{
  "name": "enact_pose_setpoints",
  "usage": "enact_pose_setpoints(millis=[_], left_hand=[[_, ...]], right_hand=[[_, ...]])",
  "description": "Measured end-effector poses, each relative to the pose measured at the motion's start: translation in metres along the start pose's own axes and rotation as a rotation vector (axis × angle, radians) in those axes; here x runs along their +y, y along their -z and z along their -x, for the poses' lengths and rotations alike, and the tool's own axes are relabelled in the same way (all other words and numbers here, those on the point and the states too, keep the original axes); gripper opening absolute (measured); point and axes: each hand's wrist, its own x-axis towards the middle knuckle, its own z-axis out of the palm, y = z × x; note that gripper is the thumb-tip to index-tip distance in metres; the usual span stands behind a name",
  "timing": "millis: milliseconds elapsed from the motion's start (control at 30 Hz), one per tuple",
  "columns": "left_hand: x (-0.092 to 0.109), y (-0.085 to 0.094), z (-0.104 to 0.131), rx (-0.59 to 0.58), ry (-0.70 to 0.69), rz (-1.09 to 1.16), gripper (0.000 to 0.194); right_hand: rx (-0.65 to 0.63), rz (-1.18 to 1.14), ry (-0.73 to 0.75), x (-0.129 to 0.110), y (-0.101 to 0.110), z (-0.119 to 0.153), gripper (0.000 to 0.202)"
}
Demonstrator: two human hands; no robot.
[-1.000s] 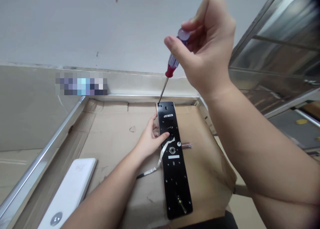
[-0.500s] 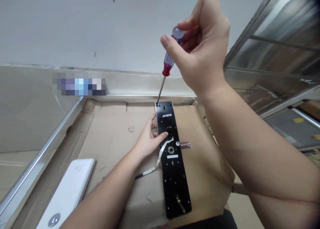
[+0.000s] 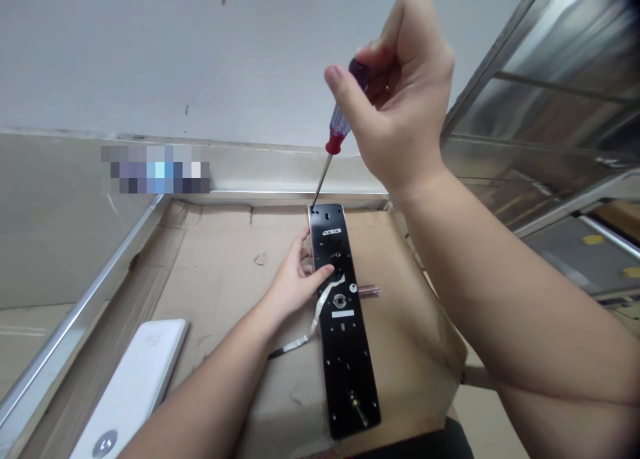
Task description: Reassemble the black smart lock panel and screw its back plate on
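Observation:
My right hand (image 3: 405, 105) is closed round the clear purple handle of a screwdriver (image 3: 334, 142) with a red collar. Its shaft slants down, and the tip meets the far left corner of a long black plate (image 3: 345, 359), which looks like the back of a door lock panel. With thumb on top and fingers at the left edge, my left hand (image 3: 303, 275) grips this plate. A white-wrapped cable (image 3: 320, 315) runs out from the plate's middle to the left, ending in a dark tip. Part of a metallic, coppery handle (image 3: 370, 291) sticks out at the right.
Flattened cardboard (image 3: 225, 265) covers the work surface, with a metal rim (image 3: 95, 279) at its left and back. A long white panel (image 3: 135, 379) with a round silver button lies at the left. Behind stands a pale wall (image 3: 150, 59); at right, a glossy framed panel (image 3: 560, 105).
My right hand has turned a little around the screwdriver handle, now covering its end cap. The tip stays at the plate's corner, and my left hand keeps its grip. The view has shifted slightly.

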Motion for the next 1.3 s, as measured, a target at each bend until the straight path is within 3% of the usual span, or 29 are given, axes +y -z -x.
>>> enact_pose_setpoints(millis=[167, 300, 500, 833, 1100, 1300], left_hand=[[-0.001, 0.000, 0.000, 0.007, -0.003, 0.012, 0.097], [0.001, -0.001, 0.001, 0.013, 0.009, 0.022, 0.097], [-0.004, 0.001, -0.001, 0.020, -0.001, 0.036, 0.099], [0.000, 0.001, -0.001, 0.023, 0.013, -0.020, 0.098], [-0.003, 0.002, -0.002, 0.017, 0.010, 0.021, 0.101], [-0.006, 0.006, -0.005, -0.003, 0.043, 0.105, 0.075]], right_hand=[[-0.123, -0.066, -0.137, -0.012, 0.007, 0.006, 0.023], [-0.229, -0.090, -0.185, -0.004, 0.014, 0.004, 0.026], [-0.223, -0.073, -0.166, 0.016, 0.017, 0.003, 0.038], [-0.149, -0.023, -0.110, 0.013, 0.018, 0.009, 0.031], [-0.234, -0.090, -0.245, 0.009, 0.015, 0.007, 0.038], [-0.239, -0.153, -0.232, 0.019, 0.015, 0.009, 0.038]])
